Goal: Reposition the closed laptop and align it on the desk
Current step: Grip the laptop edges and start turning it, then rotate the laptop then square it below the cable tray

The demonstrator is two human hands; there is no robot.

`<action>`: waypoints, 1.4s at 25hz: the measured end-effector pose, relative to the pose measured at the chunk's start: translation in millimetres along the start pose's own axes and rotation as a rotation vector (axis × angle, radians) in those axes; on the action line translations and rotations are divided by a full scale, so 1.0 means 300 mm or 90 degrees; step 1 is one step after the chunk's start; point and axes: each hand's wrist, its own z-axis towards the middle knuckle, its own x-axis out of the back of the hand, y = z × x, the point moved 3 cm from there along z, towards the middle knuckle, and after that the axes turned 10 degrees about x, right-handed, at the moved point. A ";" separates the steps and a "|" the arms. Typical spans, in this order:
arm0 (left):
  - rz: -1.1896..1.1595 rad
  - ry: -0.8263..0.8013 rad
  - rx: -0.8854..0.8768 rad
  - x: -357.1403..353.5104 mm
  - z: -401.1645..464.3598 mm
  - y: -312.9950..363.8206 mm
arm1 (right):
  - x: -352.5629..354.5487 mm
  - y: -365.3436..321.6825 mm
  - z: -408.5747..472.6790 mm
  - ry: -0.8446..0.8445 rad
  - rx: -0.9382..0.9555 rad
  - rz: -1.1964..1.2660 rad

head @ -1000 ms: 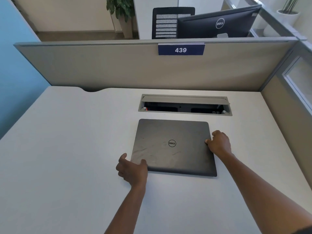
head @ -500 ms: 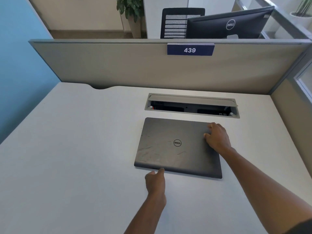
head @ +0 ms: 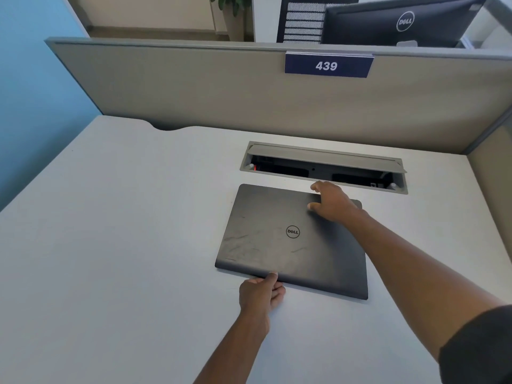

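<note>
We are at an office cubicle with a pale grey table, closed in at the back by a beige partition that carries a blue number plate reading 439; a blue wall rises on the left, and over the partition we see the back of a dark monitor and a mesh chair. Set into the table near the partition is a cable tray with its grey flap raised, dark inside with a small red light at its left end. The closed laptop lies flat on the table just in front of that tray, dark grey with a round logo at the middle of its lid and pale scuff marks toward the near left; its edges sit slightly askew to the tray, the far right corner nearest to it. Our left hand is at the laptop's near edge, left of its middle, the thumb laid on top of the lid's rim and the fingers curled loosely beside the edge on the table. Our right hand rests on the far right part of the lid, fingers spread and reaching over the far edge, the thumb pressed on the lid surface; a dark sleeve shows at the lower right.
</note>
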 end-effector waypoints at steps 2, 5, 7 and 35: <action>0.016 0.020 -0.010 -0.009 0.009 0.003 | -0.016 0.003 0.026 -0.036 0.003 -0.026; 0.003 0.036 -0.024 -0.014 0.017 0.001 | -0.031 0.002 0.062 -0.070 0.015 -0.050; -0.013 0.047 -0.033 -0.015 0.027 -0.005 | -0.041 0.002 0.081 -0.077 0.028 -0.064; -0.001 0.067 -0.111 -0.096 -0.021 0.075 | 0.025 0.117 -0.100 0.011 -0.119 0.015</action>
